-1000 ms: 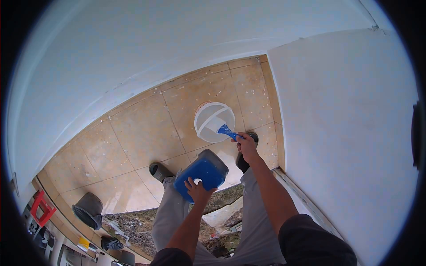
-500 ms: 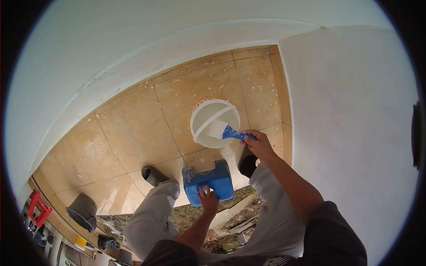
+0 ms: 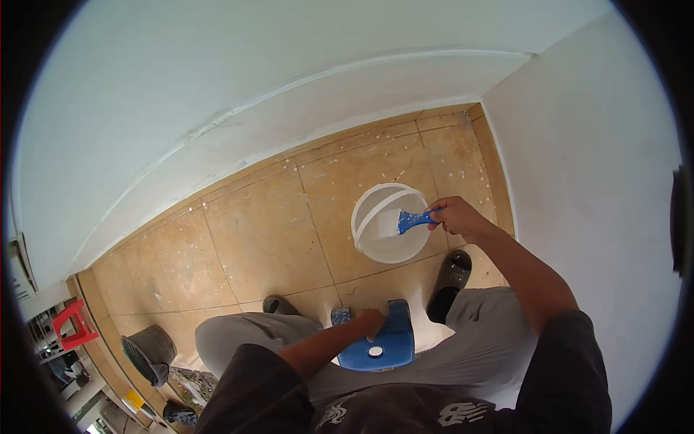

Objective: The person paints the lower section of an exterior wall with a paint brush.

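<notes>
My right hand (image 3: 457, 218) is closed around the blue handle of a wide paintbrush (image 3: 413, 220). Its broad white bristle end hangs over the open mouth of a white bucket (image 3: 357, 242), inside the rim. Whether the bristles touch paint cannot be made out. A white strap-like handle crosses the bucket's top. Lower down, between my legs, my left hand (image 3: 371, 323) grips the far edge of a blue plastic step stool (image 3: 394, 346), its fingers curled and partly hidden. Paint speckles one leg of the stool, and an oval hole shows in its top.
Paint-spotted beige tiles (image 3: 260, 239) lie beneath the bucket. A white wall (image 3: 238, 137) runs along the far side, meeting another wall (image 3: 578, 159) at right. My feet in dark slides flank the stool. At left are a dark bucket (image 3: 160, 343) and a red plastic object (image 3: 72, 325).
My left hand has moved from the stool's hole to its far edge. The view has shifted, and my body sits closer over the stool. The brush stays in my right hand above the bucket.
</notes>
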`<state>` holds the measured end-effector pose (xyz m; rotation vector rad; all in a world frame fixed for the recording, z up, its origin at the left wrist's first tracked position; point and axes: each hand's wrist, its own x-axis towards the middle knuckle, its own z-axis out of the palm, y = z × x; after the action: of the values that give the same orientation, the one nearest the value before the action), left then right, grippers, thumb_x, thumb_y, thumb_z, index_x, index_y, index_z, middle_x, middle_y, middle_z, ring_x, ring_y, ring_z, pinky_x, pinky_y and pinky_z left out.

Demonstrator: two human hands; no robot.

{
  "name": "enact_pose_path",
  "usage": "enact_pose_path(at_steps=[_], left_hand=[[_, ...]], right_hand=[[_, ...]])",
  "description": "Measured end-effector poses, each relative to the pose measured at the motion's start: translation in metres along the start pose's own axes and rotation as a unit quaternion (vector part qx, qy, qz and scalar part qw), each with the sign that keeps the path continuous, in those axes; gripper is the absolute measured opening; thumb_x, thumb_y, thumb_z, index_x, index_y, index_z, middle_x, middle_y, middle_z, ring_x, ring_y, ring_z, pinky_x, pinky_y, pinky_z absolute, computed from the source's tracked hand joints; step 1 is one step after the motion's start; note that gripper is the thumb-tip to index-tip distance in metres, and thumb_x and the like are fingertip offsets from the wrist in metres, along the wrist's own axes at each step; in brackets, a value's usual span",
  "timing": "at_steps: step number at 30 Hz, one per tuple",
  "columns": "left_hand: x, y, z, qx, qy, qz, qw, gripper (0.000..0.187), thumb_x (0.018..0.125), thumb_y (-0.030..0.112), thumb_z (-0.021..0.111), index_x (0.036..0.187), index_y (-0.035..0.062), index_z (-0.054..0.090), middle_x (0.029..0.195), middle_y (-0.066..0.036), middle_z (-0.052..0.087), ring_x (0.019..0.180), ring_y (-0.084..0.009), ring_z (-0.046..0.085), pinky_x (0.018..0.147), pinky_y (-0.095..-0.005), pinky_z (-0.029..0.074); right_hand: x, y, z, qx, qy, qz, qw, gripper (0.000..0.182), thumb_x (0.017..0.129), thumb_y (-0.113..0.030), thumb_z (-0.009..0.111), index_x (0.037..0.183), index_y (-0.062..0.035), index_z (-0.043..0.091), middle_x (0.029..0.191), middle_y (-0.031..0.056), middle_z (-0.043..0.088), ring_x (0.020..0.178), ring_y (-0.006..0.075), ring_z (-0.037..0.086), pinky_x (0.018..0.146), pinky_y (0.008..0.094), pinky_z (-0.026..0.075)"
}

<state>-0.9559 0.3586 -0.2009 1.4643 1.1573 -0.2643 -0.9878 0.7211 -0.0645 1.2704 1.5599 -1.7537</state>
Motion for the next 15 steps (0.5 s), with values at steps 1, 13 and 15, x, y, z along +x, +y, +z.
enact_pose_path(at_steps=[1,13,15], left_hand=[[0.008,0.001,-0.007,0.016,-0.086,0.023,0.996,0.054,0.067,0.027,0.088,0.111,0.0031,0.067,0.107,-0.017,0.068,0.091,-0.0339,0.069,0.078,-0.0438,0.058],[-0.239,0.103,-0.244,-0.033,0.074,0.043,0.996,0.046,0.083,0.044,0.076,0.095,0.0008,0.066,0.088,-0.013,0.070,0.085,-0.0245,0.068,0.073,-0.0351,0.056],[-0.334,0.132,-0.245,-0.054,0.279,0.092,0.954,0.043,0.084,0.045,0.075,0.101,0.0059,0.067,0.077,-0.010,0.067,0.070,-0.0206,0.064,0.064,-0.0326,0.048]], right_hand=[[0.001,-0.001,-0.002,-0.014,-0.008,0.017,1.000,0.021,0.093,-0.005,0.056,0.111,0.0016,0.065,0.081,0.0105,0.069,0.053,0.0058,0.042,0.045,0.0217,0.032],[0.038,-0.026,-0.026,-0.173,-0.084,-0.006,0.981,0.022,0.092,-0.012,0.059,0.110,-0.0016,0.066,0.084,0.0098,0.070,0.048,0.0063,0.036,0.040,0.0220,0.028],[0.039,-0.023,-0.021,-0.202,-0.063,-0.009,0.977,0.017,0.090,-0.013,0.060,0.103,-0.0037,0.068,0.083,0.0095,0.070,0.047,0.0063,0.036,0.037,0.0226,0.027]])
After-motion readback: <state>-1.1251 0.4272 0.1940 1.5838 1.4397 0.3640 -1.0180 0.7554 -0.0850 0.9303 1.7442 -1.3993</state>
